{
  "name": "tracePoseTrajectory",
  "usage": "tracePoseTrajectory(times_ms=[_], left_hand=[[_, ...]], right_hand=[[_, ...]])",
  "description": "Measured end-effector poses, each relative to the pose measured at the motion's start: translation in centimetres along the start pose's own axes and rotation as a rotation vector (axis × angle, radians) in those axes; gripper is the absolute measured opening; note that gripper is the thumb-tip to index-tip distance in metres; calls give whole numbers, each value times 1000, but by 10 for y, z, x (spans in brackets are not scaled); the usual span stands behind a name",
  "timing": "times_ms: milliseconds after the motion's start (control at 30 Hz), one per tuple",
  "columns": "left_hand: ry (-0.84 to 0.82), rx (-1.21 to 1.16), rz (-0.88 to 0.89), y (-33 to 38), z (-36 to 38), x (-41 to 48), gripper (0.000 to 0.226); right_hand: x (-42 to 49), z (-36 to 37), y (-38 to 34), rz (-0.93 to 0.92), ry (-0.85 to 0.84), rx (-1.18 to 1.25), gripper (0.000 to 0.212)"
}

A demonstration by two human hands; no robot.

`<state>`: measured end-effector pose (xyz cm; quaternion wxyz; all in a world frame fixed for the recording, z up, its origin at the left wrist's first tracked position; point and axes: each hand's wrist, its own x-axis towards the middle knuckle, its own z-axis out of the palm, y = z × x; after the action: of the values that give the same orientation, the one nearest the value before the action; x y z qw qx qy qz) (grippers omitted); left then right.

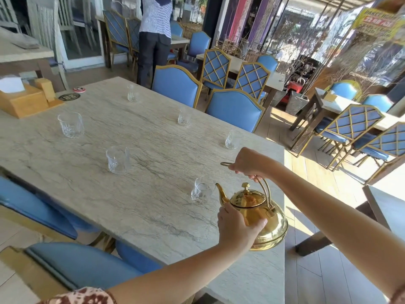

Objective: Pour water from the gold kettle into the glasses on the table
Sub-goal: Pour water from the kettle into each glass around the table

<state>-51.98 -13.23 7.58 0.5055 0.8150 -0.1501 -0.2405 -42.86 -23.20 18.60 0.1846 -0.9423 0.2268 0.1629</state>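
The gold kettle (260, 216) hangs tilted over the near right corner of the marble table (135, 194). Its spout points left, close to the rim of a small clear glass (201, 190). My right hand (252, 164) grips the kettle's handle from above. My left hand (237, 227) presses against the kettle's body below the spout. Several other clear glasses stand apart on the table: one in the middle (117, 160), one at the left (70, 125), and small ones along the far edge (232, 140), (184, 116), (132, 93). They look empty.
A wooden tissue box (24, 100) and two round coasters (69, 96) sit at the table's far left. Blue chairs with gold frames (235, 108) line both long sides. A person (154, 38) stands beyond the table. More tables and chairs fill the right.
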Motion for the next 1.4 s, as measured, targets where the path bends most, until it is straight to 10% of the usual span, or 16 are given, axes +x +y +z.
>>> tracePoseTrajectory(times_ms=[233, 1000, 1200, 1400], left_hand=[[100, 41, 89, -11, -27, -6, 93], [9, 131, 113, -132, -295, 37, 96], [-18, 82, 25, -142, -313, 47, 134], [-12, 15, 18, -136, -315, 45, 111]], right_hand=[[-45, -3, -15, -56, 102, 59, 32], [56, 64, -276, -27, 42, 42, 36], [74, 72, -309, -9, -21, -38, 28], [88, 68, -318, -11, -62, -117, 37]])
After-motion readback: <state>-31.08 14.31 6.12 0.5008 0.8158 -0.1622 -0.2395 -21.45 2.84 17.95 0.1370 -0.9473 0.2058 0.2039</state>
